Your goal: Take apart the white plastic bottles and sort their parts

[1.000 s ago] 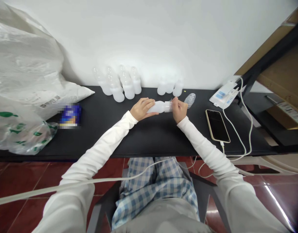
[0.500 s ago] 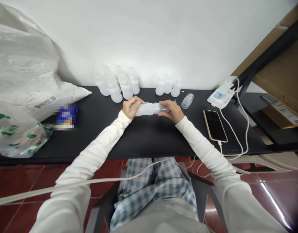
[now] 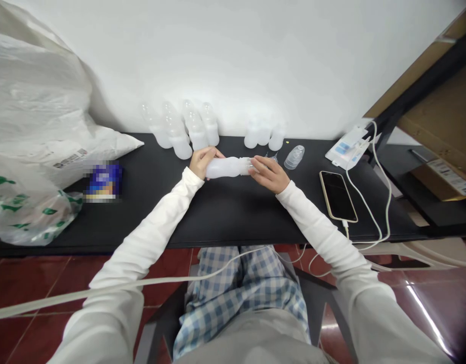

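A translucent white baby bottle (image 3: 223, 167) lies sideways in front of me, above the black table (image 3: 225, 217). My left hand (image 3: 203, 162) is closed around its base end. At its other end, my right hand (image 3: 269, 174) has its fingers wrapped over the clear cap (image 3: 246, 165), which they mostly hide. Just beyond my right hand lie small clear pieces with thin tips (image 3: 273, 157). To their right a clear ribbed cap (image 3: 294, 157) rests on its side.
Several capped bottles (image 3: 180, 146) stand by the wall at the left; several without caps (image 3: 251, 137) stand right of them. A phone (image 3: 338, 197) on a cable, a white power strip (image 3: 347, 148), a blue packet (image 3: 103, 182) and a large white bag (image 3: 35, 96) are around.
My right hand's fingers have shifted over the clear cap, their backs turned more upward. The bottle stays level between my hands, a touch higher in view.
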`<action>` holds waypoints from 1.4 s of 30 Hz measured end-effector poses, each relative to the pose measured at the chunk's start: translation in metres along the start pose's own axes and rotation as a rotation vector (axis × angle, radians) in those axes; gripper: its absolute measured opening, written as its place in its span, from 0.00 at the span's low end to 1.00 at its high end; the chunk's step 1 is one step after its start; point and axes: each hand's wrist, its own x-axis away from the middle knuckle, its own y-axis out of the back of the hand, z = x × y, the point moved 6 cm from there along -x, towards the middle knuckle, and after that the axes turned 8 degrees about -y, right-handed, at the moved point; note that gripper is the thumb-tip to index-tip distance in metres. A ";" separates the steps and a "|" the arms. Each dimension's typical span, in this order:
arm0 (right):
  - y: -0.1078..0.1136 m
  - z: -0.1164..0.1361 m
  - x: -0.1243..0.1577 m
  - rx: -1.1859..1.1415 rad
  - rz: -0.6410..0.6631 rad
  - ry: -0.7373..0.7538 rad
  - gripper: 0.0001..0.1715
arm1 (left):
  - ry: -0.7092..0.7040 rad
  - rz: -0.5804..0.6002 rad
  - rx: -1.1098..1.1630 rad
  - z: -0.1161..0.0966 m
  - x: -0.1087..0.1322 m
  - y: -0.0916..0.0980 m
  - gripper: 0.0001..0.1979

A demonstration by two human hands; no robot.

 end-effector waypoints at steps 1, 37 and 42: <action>-0.001 -0.002 0.001 -0.002 0.019 -0.009 0.17 | 0.063 0.026 0.050 0.005 0.001 -0.003 0.23; 0.077 -0.067 0.017 0.281 -0.459 -0.560 0.29 | -0.234 -0.373 -0.243 0.009 0.007 0.026 0.23; 0.080 -0.110 0.032 0.330 -0.372 -0.765 0.29 | -0.246 -0.351 -0.201 0.008 0.008 0.021 0.24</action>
